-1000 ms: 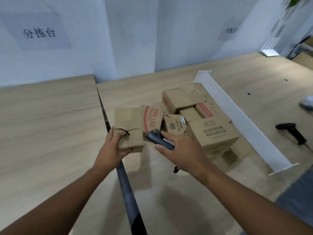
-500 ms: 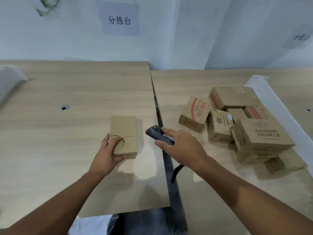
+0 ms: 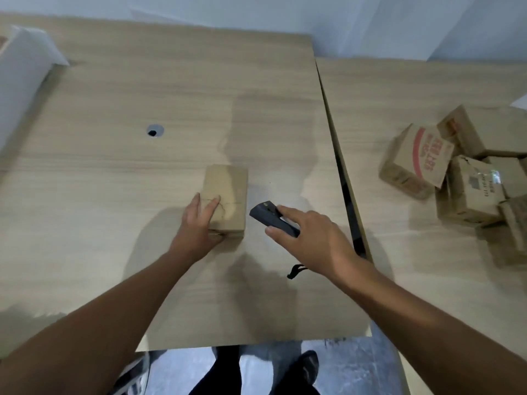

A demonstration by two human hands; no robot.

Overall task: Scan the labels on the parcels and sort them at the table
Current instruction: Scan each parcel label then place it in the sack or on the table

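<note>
A person's left hand (image 3: 196, 226) grips the near end of a small brown cardboard parcel (image 3: 228, 189) on the pale wooden table (image 3: 142, 89), probably steadying it for the black handheld scanner (image 3: 269, 219) clasped in the right hand (image 3: 313, 240).

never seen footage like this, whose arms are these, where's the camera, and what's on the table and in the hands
There is no machine here. These are a person's two bare arms, filmed by a wide-angle camera worn on the head, looking forward and down. That is why the arms reach in from the bottom and the person's shoes show below the table edge. The left hand holds the near end of a small cardboard box that lies on the wooden table. The right hand grips a dark handheld scanner, its head toward that box. On the next table, to the right, sits a pile of boxes. A white board stands at the far left.
</note>
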